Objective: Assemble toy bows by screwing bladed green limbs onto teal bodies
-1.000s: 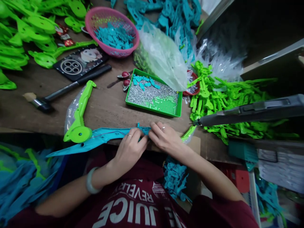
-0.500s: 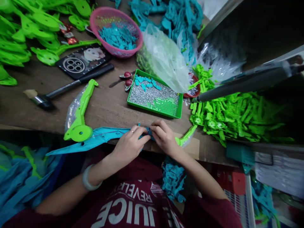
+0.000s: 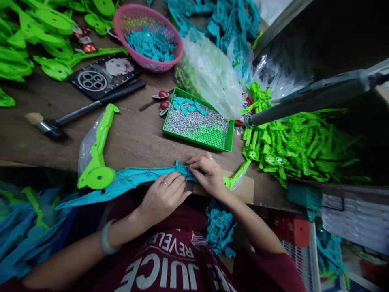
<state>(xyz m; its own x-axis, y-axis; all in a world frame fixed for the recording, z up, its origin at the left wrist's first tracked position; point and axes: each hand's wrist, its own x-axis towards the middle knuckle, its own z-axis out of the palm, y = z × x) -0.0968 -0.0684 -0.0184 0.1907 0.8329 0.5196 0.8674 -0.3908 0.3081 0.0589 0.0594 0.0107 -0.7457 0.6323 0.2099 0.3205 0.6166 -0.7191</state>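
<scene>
A long blue plastic toy part (image 3: 130, 180) lies along the table's front edge, its pointed end jutting past the edge at the left. A thin dark cord (image 3: 121, 177) runs along its inner side. My left hand (image 3: 164, 196) is closed over the near edge of the part, steadying its middle. At a small raised post, my right hand (image 3: 209, 174) pinches the cord with fingertips close together; the exact grip is partly hidden. Green limb pieces with clear plastic (image 3: 99, 162) join the part's left end, and another green piece (image 3: 238, 176) shows beyond my right hand.
A green tray (image 3: 197, 144) of small metal screws and blue bits stands ahead. Behind it are a pink basket (image 3: 146, 65) and a plastic bag (image 3: 209, 69). A hammer (image 3: 82, 113) and phone (image 3: 103, 77) lie left. Green parts (image 3: 291, 142) pile up right, beneath a hanging grey tool (image 3: 310, 99).
My left hand has slid left and down, uncovering the post and cord. My right fingers have shifted slightly over the part. The blue part's left end sits a little lower.
</scene>
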